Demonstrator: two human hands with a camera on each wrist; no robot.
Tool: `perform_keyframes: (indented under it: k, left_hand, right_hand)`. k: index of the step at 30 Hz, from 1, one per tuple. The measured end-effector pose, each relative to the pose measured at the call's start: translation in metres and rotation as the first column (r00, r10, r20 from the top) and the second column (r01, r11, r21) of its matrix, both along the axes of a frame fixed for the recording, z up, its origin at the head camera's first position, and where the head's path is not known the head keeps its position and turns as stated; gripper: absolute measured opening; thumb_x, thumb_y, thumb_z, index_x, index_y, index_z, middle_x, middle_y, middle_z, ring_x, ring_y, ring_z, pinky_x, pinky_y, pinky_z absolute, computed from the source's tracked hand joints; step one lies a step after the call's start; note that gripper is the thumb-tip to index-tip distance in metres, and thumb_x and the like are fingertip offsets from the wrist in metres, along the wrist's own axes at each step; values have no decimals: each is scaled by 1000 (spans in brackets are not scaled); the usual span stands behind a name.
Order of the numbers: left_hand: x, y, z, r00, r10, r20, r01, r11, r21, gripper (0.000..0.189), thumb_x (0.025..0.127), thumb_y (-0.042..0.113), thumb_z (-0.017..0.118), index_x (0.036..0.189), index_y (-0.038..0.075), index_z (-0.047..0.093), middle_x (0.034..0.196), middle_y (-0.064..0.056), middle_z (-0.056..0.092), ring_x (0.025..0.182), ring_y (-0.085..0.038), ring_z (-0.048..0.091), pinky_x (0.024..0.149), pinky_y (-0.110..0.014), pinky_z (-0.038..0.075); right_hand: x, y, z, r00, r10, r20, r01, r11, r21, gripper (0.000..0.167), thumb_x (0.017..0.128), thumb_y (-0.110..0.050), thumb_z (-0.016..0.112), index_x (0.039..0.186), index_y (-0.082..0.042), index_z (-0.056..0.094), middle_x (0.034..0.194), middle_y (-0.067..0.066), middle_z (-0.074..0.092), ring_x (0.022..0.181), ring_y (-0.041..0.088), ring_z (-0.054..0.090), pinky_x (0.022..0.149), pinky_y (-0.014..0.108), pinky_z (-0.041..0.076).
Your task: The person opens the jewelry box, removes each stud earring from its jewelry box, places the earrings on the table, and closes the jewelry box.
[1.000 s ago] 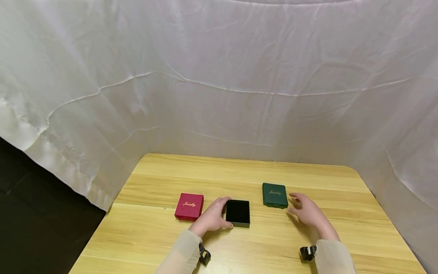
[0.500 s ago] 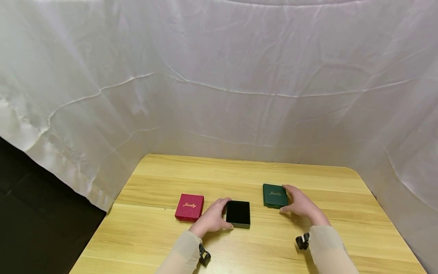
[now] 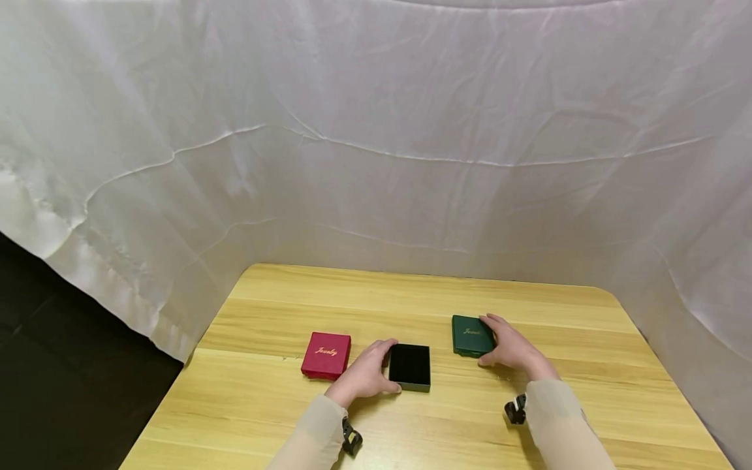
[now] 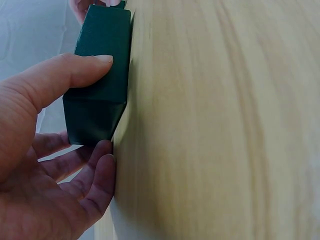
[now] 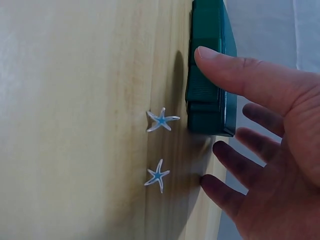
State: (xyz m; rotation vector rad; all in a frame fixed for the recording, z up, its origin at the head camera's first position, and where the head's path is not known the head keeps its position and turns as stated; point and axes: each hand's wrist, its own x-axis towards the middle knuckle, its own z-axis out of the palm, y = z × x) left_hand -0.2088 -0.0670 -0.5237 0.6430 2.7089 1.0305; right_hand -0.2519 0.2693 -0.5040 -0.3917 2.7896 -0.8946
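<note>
My left hand [image 3: 365,374] holds a lidless dark green box [image 3: 409,365] with a black inside. In the left wrist view my thumb lies along the near wall of this box [image 4: 97,80], and the other fingers are bent by its side. To the right, my right hand [image 3: 516,344] grips a closed green jewelry box [image 3: 470,335] with gold lettering. Its thumb presses the front catch [image 5: 206,60] while fingertips reach the far right corner. Two small starfish-shaped pieces, one upper starfish [image 5: 161,120] and one lower starfish [image 5: 158,176], lie in front of the jewelry box.
A closed red jewelry box [image 3: 326,354] sits on the wooden table [image 3: 352,294], left of my left hand. White curtains [image 3: 411,196] hang behind the table and along its sides. Each wrist wears a small black camera, such as the right one [image 3: 515,410].
My right hand has moved left from beside the closed green jewelry box and taken hold of its right side. The left hand stays on the lidless box.
</note>
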Motion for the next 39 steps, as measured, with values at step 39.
perform_keyframes:
  k: [39]
  left_hand:
    - [-1,-1,-1,1000,-14,4,14,1000,-16,93,73,23,87,148,2,38,141,-14,48,126,-30,49,105,-46,41]
  right_hand:
    - [-4,-7,-3,999,-47,-6,47,998,38,86,68,-15,90,140,5,46,137,29,41,117,45,47,95,59,42]
